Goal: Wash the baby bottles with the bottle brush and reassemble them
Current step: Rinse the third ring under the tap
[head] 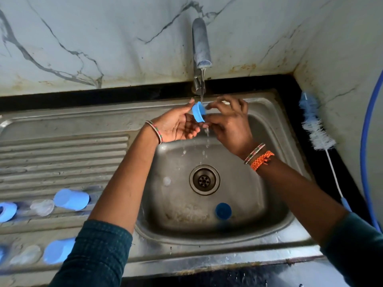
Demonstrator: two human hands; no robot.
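Two blue caps lie on the drainboard, one (59,250) nearest, another (71,199) farther left of the grip, with clear nipples (42,207) beside them. One blue disc (223,210) sits in the sink (238,228) below the hands. Both the left hand (176,126) and right hand (227,124) pinch a small blue ring (198,112) under the tap's (201,45) stream. Right of the grip, one bottle brush (315,125) leans on the wall.

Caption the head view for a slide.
Both hands rinse a small blue plastic ring under the running steel tap.
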